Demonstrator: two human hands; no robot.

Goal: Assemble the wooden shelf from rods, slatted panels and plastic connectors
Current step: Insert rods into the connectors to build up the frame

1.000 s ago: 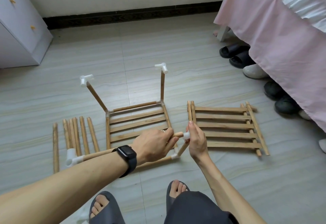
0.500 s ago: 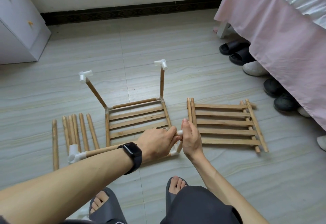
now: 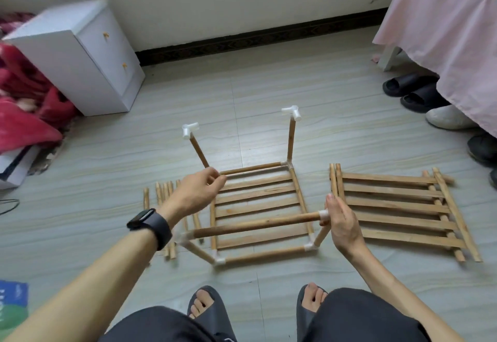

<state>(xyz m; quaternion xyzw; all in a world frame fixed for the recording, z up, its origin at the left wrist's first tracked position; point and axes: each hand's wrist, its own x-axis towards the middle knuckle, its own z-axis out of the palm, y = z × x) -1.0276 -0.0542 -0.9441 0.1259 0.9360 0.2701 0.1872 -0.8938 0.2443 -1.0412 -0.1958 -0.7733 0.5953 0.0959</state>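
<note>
Frame (image 3: pixel 258 199): floor, centre. Spare panel (image 3: pixel 398 207) right, loose rods (image 3: pixel 161 193) left. Right hand (image 3: pixel 341 223): fingers straight, together, against near-right connector (image 3: pixel 323 215). Left hand (image 3: pixel 197 193): curled by far-left upright (image 3: pixel 197 150), grip unclear. Advice: brace connector, seat rail (image 3: pixel 255 224) straight, fully home.

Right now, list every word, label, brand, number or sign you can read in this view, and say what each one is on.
No text here can be read.
Blue and green packet at the lower left edge: white marks, cut off by the frame and blurred, unreadable.
Watch on the left wrist: screen dark, nothing shown.
White cabinet: no label or print seen.
</note>
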